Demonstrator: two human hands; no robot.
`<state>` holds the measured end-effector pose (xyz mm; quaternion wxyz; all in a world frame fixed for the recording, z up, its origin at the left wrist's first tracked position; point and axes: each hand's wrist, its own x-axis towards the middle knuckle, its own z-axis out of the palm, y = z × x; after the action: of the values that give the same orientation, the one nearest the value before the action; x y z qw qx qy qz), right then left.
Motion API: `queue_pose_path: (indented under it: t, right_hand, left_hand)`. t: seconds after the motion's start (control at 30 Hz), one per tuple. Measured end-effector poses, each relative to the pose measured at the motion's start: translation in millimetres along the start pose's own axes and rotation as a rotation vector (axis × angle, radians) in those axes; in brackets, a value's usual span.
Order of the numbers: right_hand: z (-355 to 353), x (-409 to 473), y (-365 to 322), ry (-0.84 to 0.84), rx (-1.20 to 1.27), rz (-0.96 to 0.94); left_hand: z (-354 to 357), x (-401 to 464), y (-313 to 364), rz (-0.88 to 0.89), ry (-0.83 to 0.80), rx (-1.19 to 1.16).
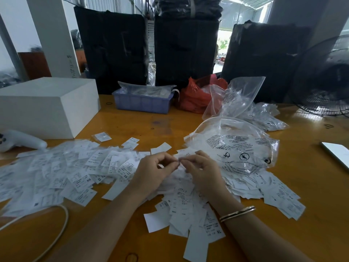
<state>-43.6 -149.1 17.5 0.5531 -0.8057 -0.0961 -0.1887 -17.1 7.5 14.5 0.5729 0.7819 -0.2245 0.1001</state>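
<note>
Lying at nine o'clock from the hands, a white handheld device (20,140) rested on the wooden table (132,125), just in front of a white box (47,104) at ten o'clock. A pale cable (63,220) curved over the wood at eight o'clock. Between these and the hands spread a wide heap of labels (79,167), white and printed, some marked XS. At twelve o'clock, well apart from the hands, stood a purple basket (141,104) with clear packets in it, a red bag (192,97) just to its right and black bundles (185,48) behind.

The left hand (154,169) was mid-table, fingers curled, its thumb and forefinger pinching one end of a small white label (187,153). The right hand (202,171), close at its three o'clock, pinched the other end of that label with curled fingers; a bracelet (237,213) sat on that wrist. The label was held just above the heap, between the two sets of fingertips. Loose labels (188,208) lay under the wrists at six o'clock.

A clear printed bag (241,148) lay at two o'clock, touching the pile, with further clear bags (245,99) at one o'clock. A fan (324,80) stood far right, and a flat white object (338,152) lay at three o'clock near the table edge.
</note>
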Motion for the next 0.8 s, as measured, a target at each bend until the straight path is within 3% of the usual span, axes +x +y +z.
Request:
queue_pose_path:
  t: [0.17, 0.37, 0.47, 0.57, 0.7, 0.8]
  right_hand:
    - [-2.5, 1.7, 0.8, 0.106, 0.228, 0.068]
    - [-2.7, 0.9, 4.5, 0.103, 0.299, 0.151]
    - [-3.0, 0.5, 2.4, 0.101, 0.307, 0.142]
    - [-4.0, 0.3, 0.4, 0.11, 0.345, 0.142]
    - [-5.1, -0.9, -0.6, 0.111, 0.346, 0.157]
    - [-4.6, -2.1, 0.8, 0.075, 0.293, 0.15]
  left_hand:
    - [2.0, -0.6, -3.6, -0.121, -0.158, -0.04]
    - [-2.7, 5.5, -0.4, -0.201, 0.106, -0.223]
    - [-6.3, 5.5, 4.0, -0.238, 0.036, -0.31]
    - [0.7, 1.3, 3.1, -0.259, -0.13, -0.24]
    - [1.0, 3.2, -0.4, -0.221, -0.001, -0.199]
    - [-7.4, 4.3, -2.5, -0.196, -0.095, -0.105]
